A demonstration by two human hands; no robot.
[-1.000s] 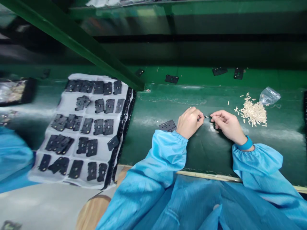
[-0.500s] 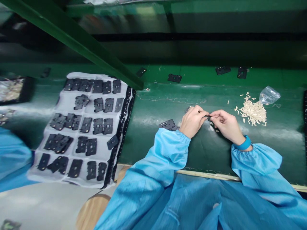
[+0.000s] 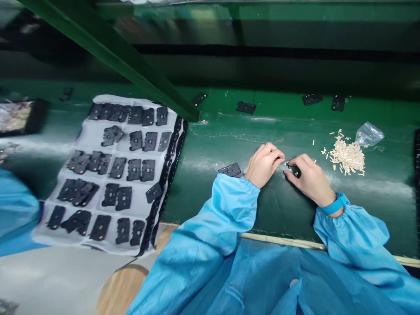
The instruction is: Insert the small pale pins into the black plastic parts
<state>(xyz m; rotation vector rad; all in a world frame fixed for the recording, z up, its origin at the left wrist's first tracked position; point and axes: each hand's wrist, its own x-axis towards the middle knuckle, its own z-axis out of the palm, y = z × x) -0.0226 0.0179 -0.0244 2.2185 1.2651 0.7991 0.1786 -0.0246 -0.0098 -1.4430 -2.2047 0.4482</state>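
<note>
My left hand (image 3: 265, 165) is over the green worktop with thumb and forefinger pressed together. Whatever is in that pinch is hidden or too small to make out. A short gap to the right of it, my right hand (image 3: 310, 178) has its thumb and forefinger apart, and a few small pale pieces (image 3: 296, 173) show by them on the worktop. Beside my left cuff lies a flat black plastic part (image 3: 229, 169), partly covered by the sleeve. To the right of my right hand is a loose pile of small cream-coloured strips (image 3: 347, 154).
A clear plastic bag (image 3: 369, 134) lies behind the pile. Several black parts (image 3: 246, 107) lie along the back. At left, a white sheeted tray (image 3: 88, 135) bears rows of black parts. A green post (image 3: 131, 65) slants overhead. Another person's blue sleeve (image 3: 16, 214) shows far left.
My hands have parted: the right thumb and forefinger have spread and moved slightly down and right. The dark piece seen between the fingertips no longer shows there. The view has shifted slightly.
</note>
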